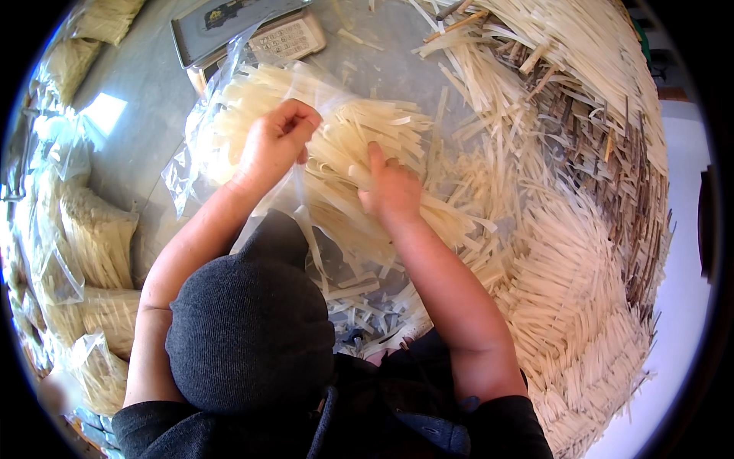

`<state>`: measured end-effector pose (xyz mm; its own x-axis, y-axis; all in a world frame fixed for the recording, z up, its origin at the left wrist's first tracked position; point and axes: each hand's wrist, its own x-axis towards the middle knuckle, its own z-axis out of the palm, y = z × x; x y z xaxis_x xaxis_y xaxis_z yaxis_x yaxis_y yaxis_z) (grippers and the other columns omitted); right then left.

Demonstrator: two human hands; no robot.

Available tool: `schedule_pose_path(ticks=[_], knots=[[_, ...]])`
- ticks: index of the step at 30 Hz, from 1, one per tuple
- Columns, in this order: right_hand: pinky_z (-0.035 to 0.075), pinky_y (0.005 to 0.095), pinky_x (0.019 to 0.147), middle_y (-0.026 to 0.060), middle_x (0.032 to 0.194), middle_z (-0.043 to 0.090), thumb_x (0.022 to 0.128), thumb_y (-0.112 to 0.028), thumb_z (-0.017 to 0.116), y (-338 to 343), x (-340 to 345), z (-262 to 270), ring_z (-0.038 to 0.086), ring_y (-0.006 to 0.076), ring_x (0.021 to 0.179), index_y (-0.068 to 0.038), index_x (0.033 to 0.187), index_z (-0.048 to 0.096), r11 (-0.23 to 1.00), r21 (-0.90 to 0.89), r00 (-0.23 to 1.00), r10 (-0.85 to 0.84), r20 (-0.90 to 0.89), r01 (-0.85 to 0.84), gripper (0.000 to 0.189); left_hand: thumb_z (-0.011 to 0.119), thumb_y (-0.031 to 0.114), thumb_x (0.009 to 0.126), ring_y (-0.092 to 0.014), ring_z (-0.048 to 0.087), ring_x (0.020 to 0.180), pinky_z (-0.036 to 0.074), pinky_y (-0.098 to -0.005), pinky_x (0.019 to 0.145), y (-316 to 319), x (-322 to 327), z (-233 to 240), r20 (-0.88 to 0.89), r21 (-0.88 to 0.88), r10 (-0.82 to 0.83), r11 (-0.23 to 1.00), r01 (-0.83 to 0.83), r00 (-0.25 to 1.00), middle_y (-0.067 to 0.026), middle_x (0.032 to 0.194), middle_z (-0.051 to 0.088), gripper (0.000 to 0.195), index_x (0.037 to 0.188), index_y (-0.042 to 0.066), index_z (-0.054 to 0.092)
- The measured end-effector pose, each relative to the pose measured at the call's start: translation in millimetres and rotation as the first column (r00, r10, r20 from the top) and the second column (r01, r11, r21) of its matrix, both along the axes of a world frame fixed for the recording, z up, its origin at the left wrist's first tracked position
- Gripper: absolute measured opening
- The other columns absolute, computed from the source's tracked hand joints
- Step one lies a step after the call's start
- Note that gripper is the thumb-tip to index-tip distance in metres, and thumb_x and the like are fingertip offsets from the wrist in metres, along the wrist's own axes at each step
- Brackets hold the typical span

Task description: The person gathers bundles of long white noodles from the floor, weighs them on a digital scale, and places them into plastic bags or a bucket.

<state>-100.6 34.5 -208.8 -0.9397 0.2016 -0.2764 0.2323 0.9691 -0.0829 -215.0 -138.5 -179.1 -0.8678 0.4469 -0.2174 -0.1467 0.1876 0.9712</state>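
A clear plastic bag (198,135) lies in front of me, partly around a thick bundle of pale, flat dried strips (395,123) that look like noodles. The fingers of my left hand (278,137) are bent together over the bag's near side, pinching its thin film. Against the bundle's right part rests my right hand (395,186), its index finger stretched forward and thumb out to the side. Its other fingers curl down, and their tips are hidden. Loose strip ends fan out to the right of that hand.
A scale with a metal pan (229,28) and keypad (287,39) stands beyond the bag. Filled bags (100,235) line the left side. Along the right rises a large heap of strips (567,298) with thin brown sticks (608,149). A dark knit cap (252,327) fills the lower middle.
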Motion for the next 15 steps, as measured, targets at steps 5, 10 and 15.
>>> schedule_pose_path(ticks=[5, 10, 15], knots=[[0.046, 0.0427, 0.080, 0.0138, 0.092, 0.061, 0.074, -0.023, 0.071, -14.5, -12.1, 22.8, 0.062, 0.0309, 0.093, -0.011, 0.133, 0.044, 0.993, 0.009, 0.993, 0.119, -0.011, -0.119, 0.066, 0.062, 0.013, 0.087, -0.015, 0.058, 0.061, 0.048, -0.0282, 0.059, 12.5, 18.2, 27.7, -0.163, -0.190, -0.188, 0.969, 0.156, 0.969, -0.0087, 0.071, 0.063, 0.013, 0.094, 0.001, 0.061], [0.037, 0.0444, 0.094, 0.0142, 0.100, 0.064, 0.083, -0.015, 0.055, -31.2, -53.1, 41.3, 0.058, 0.0288, 0.103, -0.008, 0.118, 0.060, 0.898, -0.308, 0.945, 0.261, -0.199, -0.313, 0.036, 0.061, 0.010, 0.088, -0.011, 0.057, 0.060, 0.047, -0.0253, 0.057, 16.7, 15.7, 40.8, -0.187, -0.064, -0.146, 0.989, 0.137, 0.971, -0.0057, 0.072, 0.063, 0.011, 0.093, 0.000, 0.061], [0.018, 0.0459, 0.115, 0.0137, 0.125, 0.057, 0.081, -0.027, 0.064, -35.3, -61.2, -8.3, 0.045, 0.0280, 0.127, -0.008, 0.130, 0.054, 0.923, -0.031, 0.920, 0.380, -0.091, -0.384, 0.054, 0.059, 0.013, 0.091, -0.008, 0.056, 0.054, 0.044, -0.0242, 0.051, 8.1, -4.0, -17.2, 0.116, -0.028, -0.017, 0.999, 0.020, 0.993, -0.0027, 0.066, 0.059, 0.013, 0.094, 0.000, 0.061]])
